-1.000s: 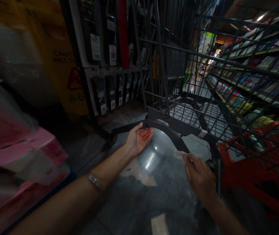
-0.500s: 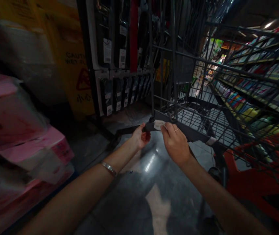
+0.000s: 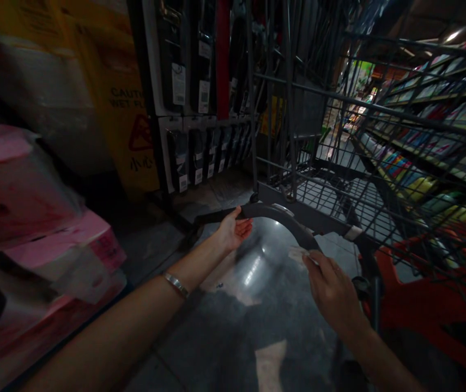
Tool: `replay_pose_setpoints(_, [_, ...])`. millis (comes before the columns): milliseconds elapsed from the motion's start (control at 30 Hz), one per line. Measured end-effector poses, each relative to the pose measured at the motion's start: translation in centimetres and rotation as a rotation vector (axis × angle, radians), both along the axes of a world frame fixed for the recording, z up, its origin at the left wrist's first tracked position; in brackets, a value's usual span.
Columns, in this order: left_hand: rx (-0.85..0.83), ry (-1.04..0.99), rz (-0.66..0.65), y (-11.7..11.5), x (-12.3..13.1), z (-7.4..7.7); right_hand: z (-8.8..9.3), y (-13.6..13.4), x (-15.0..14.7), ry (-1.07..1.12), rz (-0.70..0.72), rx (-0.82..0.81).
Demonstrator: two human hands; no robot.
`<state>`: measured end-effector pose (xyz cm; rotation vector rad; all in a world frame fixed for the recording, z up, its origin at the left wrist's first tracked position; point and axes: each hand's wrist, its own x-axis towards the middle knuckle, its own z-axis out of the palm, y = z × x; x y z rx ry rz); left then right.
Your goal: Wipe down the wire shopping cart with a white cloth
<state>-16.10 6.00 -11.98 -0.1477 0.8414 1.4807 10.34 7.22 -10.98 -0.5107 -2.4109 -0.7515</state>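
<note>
Curved bar [image 3: 263, 210] is arching just beyond the hands, along the near lower edge of the shopping cart [image 3: 316, 211], its length running left to right and bending toward the person at right. The left hand [image 3: 233, 232] is touching its left part, palm up, fingers loosely spread; the right hand [image 3: 331, 283] is pinching a pale wipe [image 3: 298, 253] by its right end, contact unclear.

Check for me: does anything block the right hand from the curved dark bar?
Nothing visible does. The right hand, pinching a pale cloth, is close beside the curved dark bar; the left hand is farther along it.
</note>
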Motion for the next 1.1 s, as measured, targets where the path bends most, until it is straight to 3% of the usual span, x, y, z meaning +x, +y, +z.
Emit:
replay_pose_setpoints(233, [0.069,0.193,-0.086,-4.6,0.8,2.6,-0.2,-0.2,1.8,0.150,-0.012,-0.104])
replay_pose_setpoints(400, [0.166,0.634,0.214,-5.2,0.3,3.8,0.4,0.0,1.2,0.241,-0.003,-0.178])
replay_pose_setpoints(500, [0.229,0.848,0.334,-4.4,-0.2,5.1,0.6,0.2,0.4,0.275,0.018,-0.195])
replay_pose_setpoints(633, [0.326,1.132,0.384,-2.3,-0.8,7.6,0.5,0.3,0.0,0.294,0.000,-0.184])
replay_pose_setpoints(767, [0.482,1.189,0.408,0.5,-1.3,9.6,-0.1,0.1,0.7,0.298,-0.014,-0.170])
replay_pose_setpoints(900, [0.494,1.208,0.388,2.4,-2.1,9.9,-1.6,-0.3,2.4,0.281,-0.057,-0.171])
replay_pose_setpoints(1100, [0.499,1.304,0.381,3.1,-2.5,9.3,-3.6,-0.7,5.0,0.277,-0.143,-0.163])
